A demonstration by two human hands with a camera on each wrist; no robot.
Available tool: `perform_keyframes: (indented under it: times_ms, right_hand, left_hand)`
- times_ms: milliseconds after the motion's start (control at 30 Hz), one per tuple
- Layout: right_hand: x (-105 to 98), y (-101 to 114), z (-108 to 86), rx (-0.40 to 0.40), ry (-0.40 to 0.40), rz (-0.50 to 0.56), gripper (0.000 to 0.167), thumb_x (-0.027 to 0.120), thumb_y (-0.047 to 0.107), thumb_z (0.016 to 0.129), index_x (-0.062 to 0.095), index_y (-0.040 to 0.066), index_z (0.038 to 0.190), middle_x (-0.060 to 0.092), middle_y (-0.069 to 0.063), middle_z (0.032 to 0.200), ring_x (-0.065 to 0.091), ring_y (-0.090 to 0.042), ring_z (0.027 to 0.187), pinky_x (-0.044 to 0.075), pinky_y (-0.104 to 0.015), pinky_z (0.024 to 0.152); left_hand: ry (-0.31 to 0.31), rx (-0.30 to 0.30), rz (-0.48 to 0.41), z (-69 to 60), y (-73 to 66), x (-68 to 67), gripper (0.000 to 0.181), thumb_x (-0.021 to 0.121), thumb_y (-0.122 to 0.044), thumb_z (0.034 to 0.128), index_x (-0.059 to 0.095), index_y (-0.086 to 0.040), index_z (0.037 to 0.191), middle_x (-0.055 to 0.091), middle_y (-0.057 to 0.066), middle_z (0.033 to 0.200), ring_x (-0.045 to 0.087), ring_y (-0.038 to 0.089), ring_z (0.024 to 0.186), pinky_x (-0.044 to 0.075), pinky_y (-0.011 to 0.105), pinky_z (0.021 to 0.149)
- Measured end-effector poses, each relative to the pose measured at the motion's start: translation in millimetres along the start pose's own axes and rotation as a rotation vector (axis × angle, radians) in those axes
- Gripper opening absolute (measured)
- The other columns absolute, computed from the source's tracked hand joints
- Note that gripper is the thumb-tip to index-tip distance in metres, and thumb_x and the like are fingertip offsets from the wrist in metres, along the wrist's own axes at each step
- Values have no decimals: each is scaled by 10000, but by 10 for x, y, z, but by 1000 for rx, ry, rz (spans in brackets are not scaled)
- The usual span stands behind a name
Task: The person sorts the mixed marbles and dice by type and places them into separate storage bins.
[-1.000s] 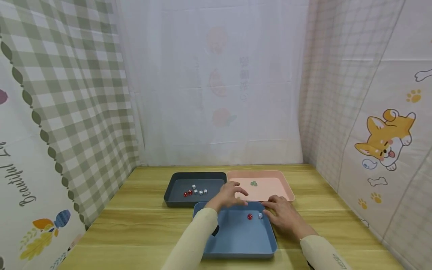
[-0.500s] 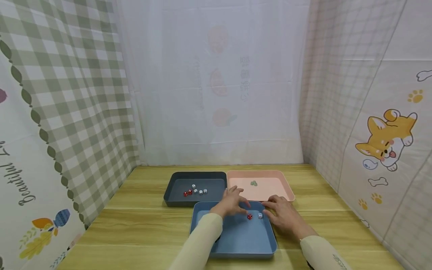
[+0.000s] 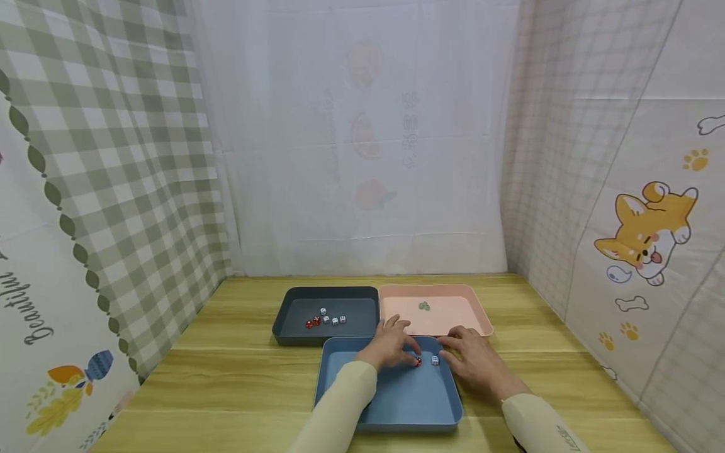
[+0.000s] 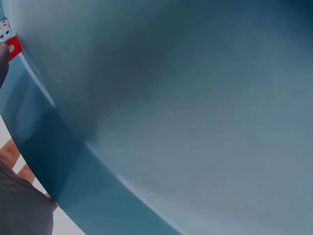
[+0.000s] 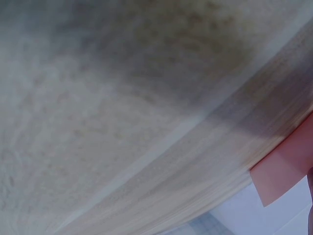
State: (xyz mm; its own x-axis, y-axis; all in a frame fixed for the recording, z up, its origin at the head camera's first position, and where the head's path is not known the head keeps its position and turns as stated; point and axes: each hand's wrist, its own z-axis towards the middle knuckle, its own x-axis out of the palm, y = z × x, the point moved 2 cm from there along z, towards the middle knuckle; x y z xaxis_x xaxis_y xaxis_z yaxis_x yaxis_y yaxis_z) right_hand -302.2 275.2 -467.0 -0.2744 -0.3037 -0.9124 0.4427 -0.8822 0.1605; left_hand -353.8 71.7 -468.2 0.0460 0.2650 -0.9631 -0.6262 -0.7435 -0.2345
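Note:
In the head view my left hand (image 3: 391, 346) reaches over the blue tray (image 3: 408, 402). Its thumb and index finger pinch a red die (image 3: 418, 362) that sits on the tray floor. The left wrist view has the same red die (image 4: 14, 47) partly covered by a fingertip. Just right of it lies a white die (image 3: 435, 360), which no hand touches. My right hand (image 3: 476, 362) rests at the blue tray's far right corner, its fingers loosely bent against the rim. The right wrist view mostly shows the blurred table.
Behind on the left stands a dark tray (image 3: 294, 333) with red dice (image 3: 313, 322) and several white dice (image 3: 335, 321). Beside it, a pink tray (image 3: 459, 308) holds small green pieces (image 3: 424, 306). Fabric walls (image 3: 362, 157) enclose the wooden table (image 3: 226, 377).
My left hand has moved right and down into the blue tray, bringing its thumb and index finger onto the red die. The right hand has stayed at the rim.

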Motion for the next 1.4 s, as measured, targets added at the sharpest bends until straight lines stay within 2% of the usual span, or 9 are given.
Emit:
perform_keyframes:
  times_ms: [567, 767, 1100, 1400]
  right_hand:
    - [7, -1, 0, -5, -13, 2, 293, 708, 271, 915, 737, 140, 1176, 595, -44, 1079, 562, -258, 969, 486, -480, 869]
    - [13, -10, 9, -4, -10, 0, 287, 708, 273, 917, 736, 152, 1176, 593, -39, 1076, 562, -253, 970, 484, -482, 871]
    - [23, -15, 1, -3, -21, -8, 291, 721, 271, 908, 741, 151, 1173, 594, -30, 1074, 560, -244, 960, 488, -484, 858]
    - [22, -12, 12, 32, 19, 5, 314, 705, 287, 920, 730, 148, 1201, 592, -45, 1111, 553, -259, 1000, 480, -488, 893]
  left_hand:
    - [-31, 27, 67, -6, -18, -7, 102, 809, -416, 810, 791, -326, 855, 537, 26, 1369, 372, 233, 1356, 232, 592, 1133]
    - [-30, 27, 33, -14, -10, -14, 104, 809, -413, 817, 792, -319, 858, 544, 25, 1356, 382, 211, 1334, 216, 600, 1136]
    - [-18, -8, -19, 23, 15, -87, 96, 824, -414, 801, 782, -333, 829, 539, 16, 1349, 376, 199, 1324, 181, 574, 1154]
    - [-21, -45, -67, 47, 78, -167, 78, 819, -389, 811, 764, -333, 812, 540, 33, 1337, 383, 223, 1316, 143, 577, 1163]
